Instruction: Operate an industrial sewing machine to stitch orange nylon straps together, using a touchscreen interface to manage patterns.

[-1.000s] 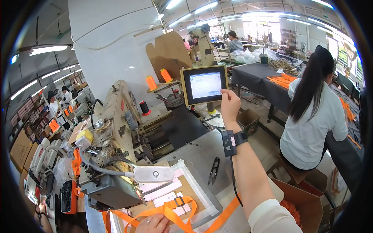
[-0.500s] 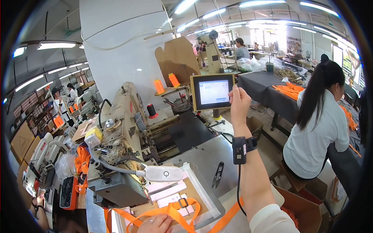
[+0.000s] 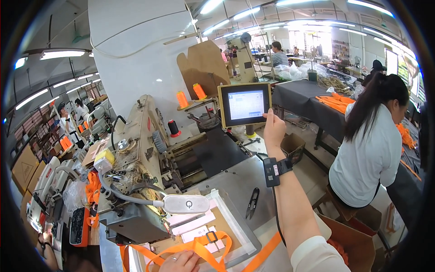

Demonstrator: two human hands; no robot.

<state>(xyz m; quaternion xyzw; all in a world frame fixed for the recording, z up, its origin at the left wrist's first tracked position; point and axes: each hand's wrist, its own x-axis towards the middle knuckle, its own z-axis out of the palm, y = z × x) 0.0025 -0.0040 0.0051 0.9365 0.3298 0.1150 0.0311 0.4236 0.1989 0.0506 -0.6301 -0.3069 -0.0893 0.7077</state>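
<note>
We needed our left hand [image 3: 182, 261], its grip unclear, steady at the orange strap [image 3: 264, 252] across the board [image 3: 225, 222], while our right hand [image 3: 274, 128], mostly curled closed, pointed precisely at the screen [image 3: 246, 104].

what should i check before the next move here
1. Screen lit: ok, display on
2. Right hand pressing the screen: cannot tell, a fingertip is at its lower right corner but contact is unclear
3. Left hand on the strap: ok, resting on it
4. Strap lying flat and straight: not ok, it loops and crosses itself
5. Snips off the strap: ok, apart from it on the metal table
6. Needle clear of the strap: cannot tell, needle not visible
</note>
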